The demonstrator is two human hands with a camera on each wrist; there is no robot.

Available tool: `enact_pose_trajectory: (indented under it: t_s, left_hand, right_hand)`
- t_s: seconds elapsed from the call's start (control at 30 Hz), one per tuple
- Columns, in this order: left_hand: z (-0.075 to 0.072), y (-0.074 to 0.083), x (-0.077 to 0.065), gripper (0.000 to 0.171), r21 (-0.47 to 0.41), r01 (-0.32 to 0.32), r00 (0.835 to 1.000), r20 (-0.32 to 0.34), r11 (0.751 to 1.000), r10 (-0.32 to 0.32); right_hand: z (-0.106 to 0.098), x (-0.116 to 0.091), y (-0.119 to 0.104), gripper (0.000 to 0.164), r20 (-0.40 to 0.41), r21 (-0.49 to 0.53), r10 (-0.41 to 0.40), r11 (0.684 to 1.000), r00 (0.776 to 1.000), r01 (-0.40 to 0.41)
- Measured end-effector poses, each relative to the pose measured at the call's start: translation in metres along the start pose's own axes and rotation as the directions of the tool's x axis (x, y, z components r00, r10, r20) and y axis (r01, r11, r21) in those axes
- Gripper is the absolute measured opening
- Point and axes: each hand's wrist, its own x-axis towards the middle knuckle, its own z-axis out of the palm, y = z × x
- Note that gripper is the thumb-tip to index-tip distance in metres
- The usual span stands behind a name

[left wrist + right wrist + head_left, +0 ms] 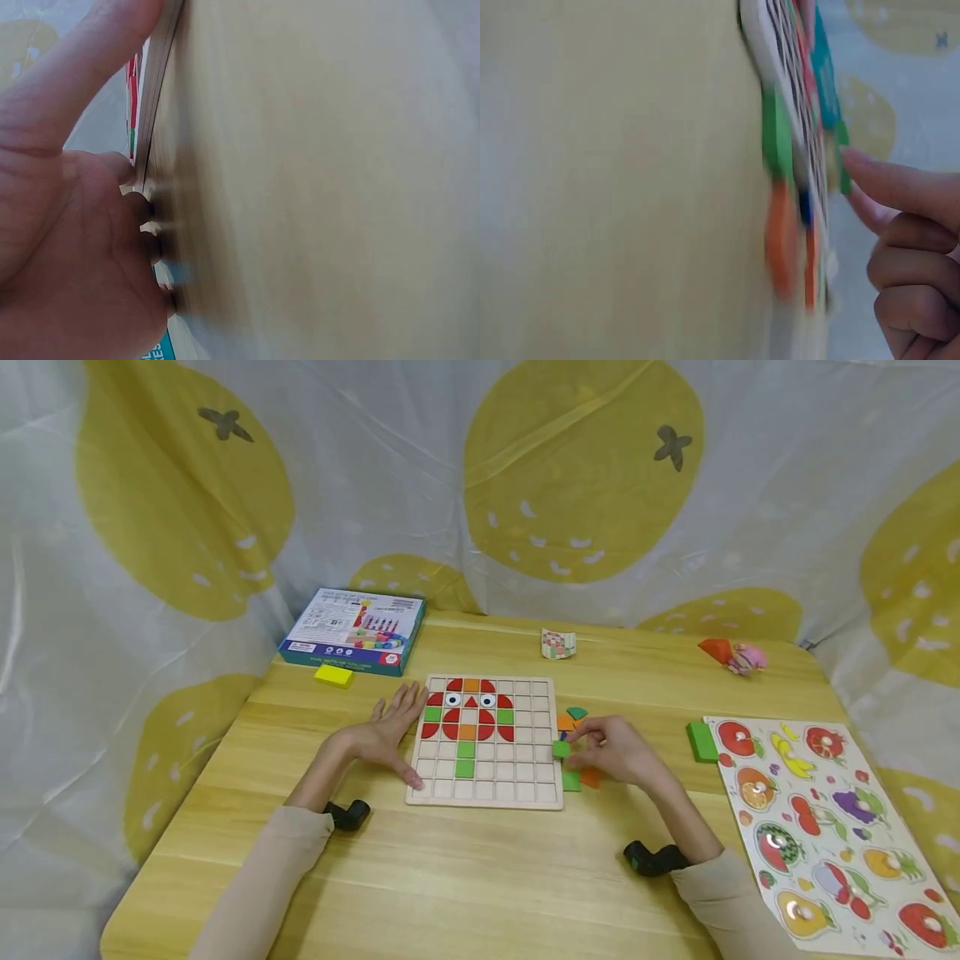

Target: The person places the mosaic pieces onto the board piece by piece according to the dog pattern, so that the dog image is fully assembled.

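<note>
A square wooden grid board (517,777) lies on the table, its upper left cells filled with red, orange and green tiles and two eye tiles. Two green squares run down below the pattern. My left hand (382,739) is spread at the board's left edge, thumb on the lower left corner and fingers along the upper side. Between thumb and forefinger my right hand (611,750) pinches a small green square tile (844,157), raised over the board's right edge. Under and beside that hand lie loose pieces: a green square (572,782), an orange piece (591,777) and a dark green piece (577,712).
A game box (352,631) stands back left with a yellow block (333,676) before it. A small pattern card (558,644) lies behind the board. On the right are a fruit puzzle board (825,802), a green block (702,742) and a pink toy (746,659).
</note>
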Motion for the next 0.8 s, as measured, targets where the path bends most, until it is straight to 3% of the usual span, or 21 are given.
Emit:
enact_pose_trajectory:
  t_s: [0.2, 0.37, 0.57, 0.8]
  left_hand:
    - [0.0, -0.001, -0.003, 0.143, -0.009, -0.005, 1.0, -0.005, 1.0, 0.005]
    - [0.0, 0.001, -0.001, 0.143, -0.005, -0.012, 1.0, -0.006, 1.0, 0.012]
    - [0.0, 0.001, -0.001, 0.143, 0.0, -0.009, 1.0, -0.005, 1.0, 0.009]
    - [-0.001, 0.0, -0.001, 0.143, -0.011, -0.008, 1.0, -0.005, 1.0, 0.008]
  right_hand:
    - [0.062, 0.008, -0.051, 0.02, 0.036, 0.034, -0.033, 0.999, 0.999, 0.031]
    - [0.098, 0.015, -0.069, 0.021, 0.039, -0.01, -0.076, 0.997, 0.996, 0.077]
    - [0.104, 0.019, -0.076, 0.024, 0.045, -0.052, -0.073, 0.996, 0.996, 0.076]
    - [0.102, 0.023, -0.074, 0.022, 0.136, -0.015, -0.114, 0.993, 0.984, 0.117]
